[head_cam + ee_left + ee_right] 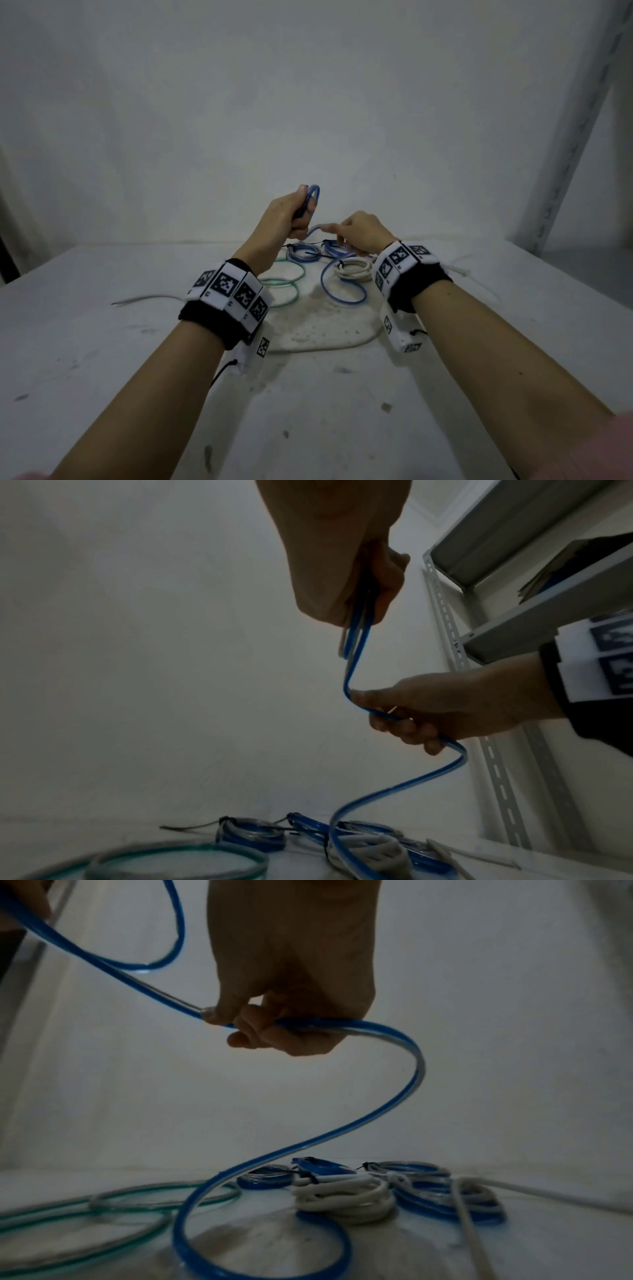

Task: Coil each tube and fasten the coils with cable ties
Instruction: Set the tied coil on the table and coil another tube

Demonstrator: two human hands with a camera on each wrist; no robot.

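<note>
Hands: two, the left hand (287, 216) and the right hand (363, 233).
Blue tube (342, 294): one uncoiled, looping just in front of the white coil.
White coil (354, 270): one, tied.
Blue coils (303, 255): at least three tied, behind and beside the white coil; the exact count is unclear.
Green tube (287, 281): one, in loose loops left of the white coil.
White tubes (147, 298): two uncoiled, one far left of the white coil and one to its right.
Cable ties (310, 1177): at least three black ones, one of them on the white coil.

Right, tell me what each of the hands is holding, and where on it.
Both hold the blue tube. The left hand grips its gathered loops at their base; the right hand holds the loose run just below.
</note>
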